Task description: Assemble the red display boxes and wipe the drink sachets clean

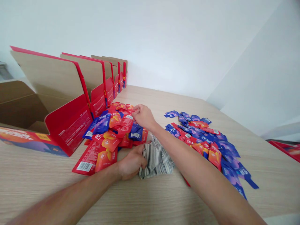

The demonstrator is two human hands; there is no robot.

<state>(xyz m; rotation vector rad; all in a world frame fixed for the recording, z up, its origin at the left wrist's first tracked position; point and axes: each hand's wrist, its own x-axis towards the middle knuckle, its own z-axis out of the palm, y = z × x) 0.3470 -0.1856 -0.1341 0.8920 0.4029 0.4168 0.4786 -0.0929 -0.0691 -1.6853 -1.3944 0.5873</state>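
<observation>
My left hand (pixel 131 162) is closed on the edge of a crumpled grey-and-white striped cloth (pixel 157 156) lying on the table. With its fingertips pinched, my right hand (pixel 144 117) is at the corner of a red packet (pixel 126 123) on the pile at the left. The pile mixes red packets with orange fruit pictures (pixel 110 140) and blue-purple packets (pixel 102 124). My right forearm passes above the cloth and hides part of it.
Open red cardboard boxes (pixel 67 125) stand in a row along the left, lids raised. A second spread of blue packets (pixel 229 150) and red packets (pixel 214 154) lies on the right of the wooden table (pixel 150 203). A red object (pixel 286 148) shows at the far right.
</observation>
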